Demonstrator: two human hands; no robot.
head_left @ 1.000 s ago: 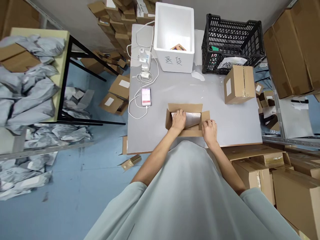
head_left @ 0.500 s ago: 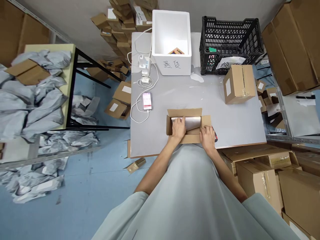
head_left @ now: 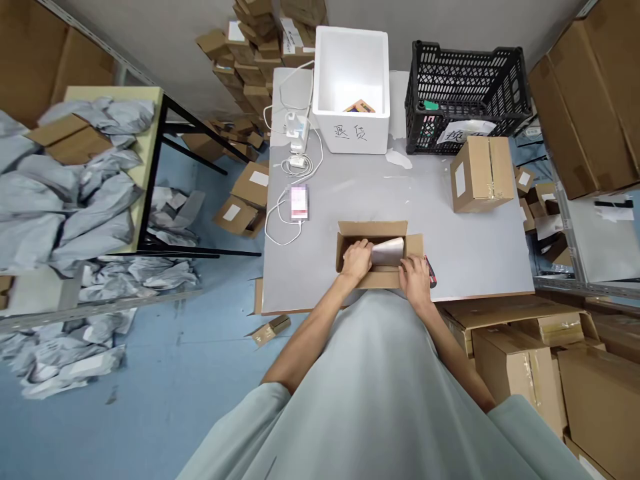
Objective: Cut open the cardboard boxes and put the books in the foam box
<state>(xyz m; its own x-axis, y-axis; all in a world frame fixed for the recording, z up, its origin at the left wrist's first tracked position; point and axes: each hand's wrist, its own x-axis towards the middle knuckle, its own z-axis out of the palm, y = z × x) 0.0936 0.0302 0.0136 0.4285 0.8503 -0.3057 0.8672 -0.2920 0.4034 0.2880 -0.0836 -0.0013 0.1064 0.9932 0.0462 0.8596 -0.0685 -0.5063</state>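
A blue floor (head_left: 200,363) runs wide around the workspace, and here's the grey tabletop (head_left: 350,180) with an open carton (head_left: 373,229) at its near edge, flaps splayed. Inside it lies the silvery package (head_left: 389,251), toward the carton's right end, and the action is right here! The left hand (head_left: 357,260) dips into the carton's left half, fingers bent and close together, right up against the package's left end; whether that grip pinches it, I cannot tell. Over at the carton's right end, the right hand (head_left: 415,277) has its fingers curled onto the flap, touching it, with the thumb's hold too hidden to call. Just beside that hand, right of the carton, lies a red-and-black object (head_left: 430,271).

Round the tabletop now: a phone (head_left: 300,203) on a white cable (head_left: 283,242), left of the carton; a foam box (head_left: 352,133) beyond it; a black crate (head_left: 467,100) beyond and to the right; a taped box (head_left: 481,175) nearer, also off to the right. Well left of the carton, grey bags (head_left: 95,213) crowd a yellowish stand (head_left: 144,141), while stacked boxes (head_left: 505,360) fill the space lower right of it.
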